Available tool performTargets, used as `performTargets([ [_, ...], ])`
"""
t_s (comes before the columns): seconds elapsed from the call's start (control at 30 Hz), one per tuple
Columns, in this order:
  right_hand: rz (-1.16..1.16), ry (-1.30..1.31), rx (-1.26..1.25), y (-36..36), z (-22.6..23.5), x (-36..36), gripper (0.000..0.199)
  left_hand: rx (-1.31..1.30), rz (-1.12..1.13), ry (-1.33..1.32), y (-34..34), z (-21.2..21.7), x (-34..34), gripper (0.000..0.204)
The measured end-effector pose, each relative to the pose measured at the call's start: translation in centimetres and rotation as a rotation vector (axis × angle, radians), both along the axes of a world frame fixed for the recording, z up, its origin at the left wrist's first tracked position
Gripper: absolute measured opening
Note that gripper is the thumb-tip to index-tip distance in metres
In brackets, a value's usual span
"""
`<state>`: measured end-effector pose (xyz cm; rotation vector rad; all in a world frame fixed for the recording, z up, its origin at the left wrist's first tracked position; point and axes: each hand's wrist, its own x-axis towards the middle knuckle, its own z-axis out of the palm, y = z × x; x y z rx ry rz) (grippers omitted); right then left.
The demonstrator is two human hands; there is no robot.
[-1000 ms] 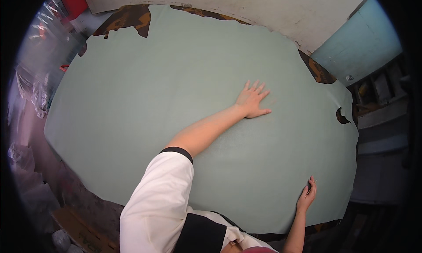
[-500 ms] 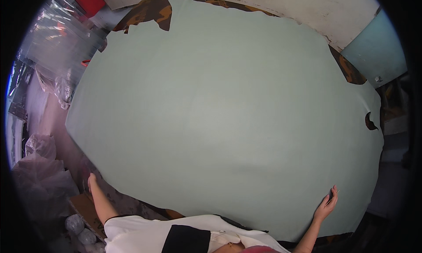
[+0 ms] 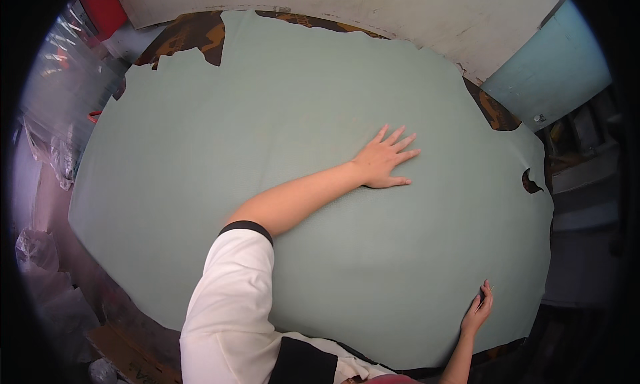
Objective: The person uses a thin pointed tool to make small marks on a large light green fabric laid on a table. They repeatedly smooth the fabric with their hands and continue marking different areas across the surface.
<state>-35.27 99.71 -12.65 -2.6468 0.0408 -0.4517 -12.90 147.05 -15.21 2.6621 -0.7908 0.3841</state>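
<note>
A large pale green hide (image 3: 267, 137) lies spread flat over a worktable and fills most of the view. My left hand (image 3: 383, 159) rests palm down on it right of centre, fingers spread, with the arm stretched across the sheet. My right hand (image 3: 479, 311) lies flat at the hide's near right edge, fingers together and touching the surface. Neither hand holds anything.
The brown tabletop (image 3: 193, 34) shows past the hide's ragged far edge. A whitish wall (image 3: 373, 11) and a light blue panel (image 3: 553, 71) stand behind. Clear plastic bags (image 3: 57, 151) pile up at the left. A cardboard box (image 3: 120, 351) sits low left.
My left arm was off the near left edge half a second ago; now it reaches across and presses flat on the hide. The right hand stays at the near right edge.
</note>
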Motion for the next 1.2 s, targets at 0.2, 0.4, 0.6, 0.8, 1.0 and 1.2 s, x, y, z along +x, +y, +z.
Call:
performTargets([
  [0.2,-0.059,0.045,-0.055,0.3,0.3,0.0,0.025,0.106,0.285,0.218,0.3,1.0,16.6,0.089],
  [0.4,-0.070,0.065,-0.017,0.2,0.2,-0.1,0.026,0.079,1.149,0.152,28.1,-2.4,15.1,0.082],
  [0.6,-0.059,0.057,-0.052,0.3,0.3,0.1,0.027,0.175,1.657,0.328,48.6,-3.7,-11.9,0.089],
  [0.8,-0.072,0.028,0.015,0.5,0.7,0.2,0.029,-0.079,2.344,0.496,51.3,-4.7,-48.6,0.099],
  [1.0,-0.094,-0.003,-0.003,0.5,0.5,0.2,0.030,-0.113,3.094,0.700,45.7,-4.0,-66.9,0.077],
  [1.2,-0.072,-0.005,0.004,0.2,0.4,0.2,0.029,0.174,1.569,-0.120,33.1,1.1,-39.4,0.050],
])
